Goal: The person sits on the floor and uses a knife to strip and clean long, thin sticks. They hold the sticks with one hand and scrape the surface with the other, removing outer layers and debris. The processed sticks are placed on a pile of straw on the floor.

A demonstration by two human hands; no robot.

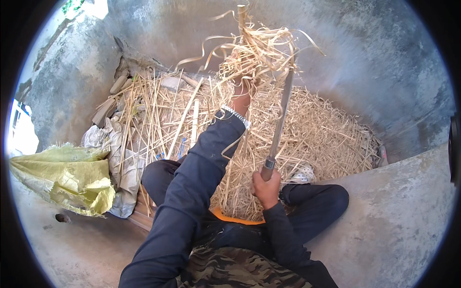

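Note:
My left hand [242,93] is raised at the far middle, closed around a pale stick [241,18] whose cut end points up. A thick tangle of long curled shavings [269,48] hangs about the stick and covers most of those fingers. In my right hand [267,188], lower down in front of my body, is the wooden handle of a long knife [282,113]. Its narrow straight blade slants up and away, and the tip reaches the right side of the shavings, partly hidden by them. Whether the edge touches the stick cannot be seen.
A deep heap of shavings [317,132] lies before my crossed legs. Long thin strips [153,108] are strewn to its left. A yellow-green woven sack [72,177] and a grey crumpled sack [127,177] lie at left. Concrete walls [365,57] curve around; stones [118,85] sit far left.

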